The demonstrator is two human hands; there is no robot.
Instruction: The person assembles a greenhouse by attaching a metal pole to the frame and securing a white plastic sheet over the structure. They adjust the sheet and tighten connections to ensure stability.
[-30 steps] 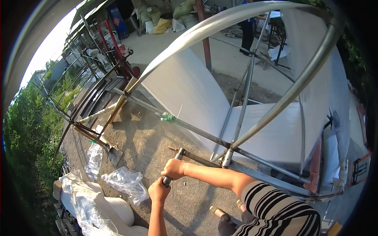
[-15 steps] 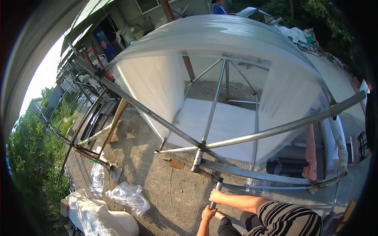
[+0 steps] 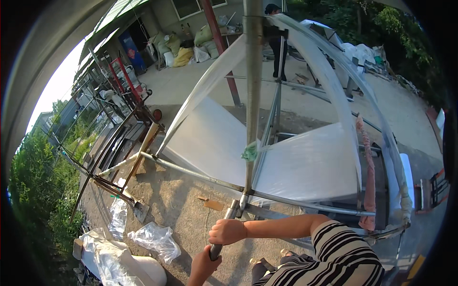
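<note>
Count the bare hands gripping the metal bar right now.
2: the right hand is around the metal bar, higher in the picture; the left hand grips it just below.

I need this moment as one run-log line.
left hand: grips metal bar | right hand: grips same bar, higher up | bar's upper end: near metal frame | clear plastic: on ground

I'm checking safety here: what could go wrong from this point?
The bare right hand holds the metal handle near a pipe joint; it might get pinched. The pale sheeting, close to a bare metal pole, could snag or tear. Loose clear plastic on the ground might slip underfoot.
</note>
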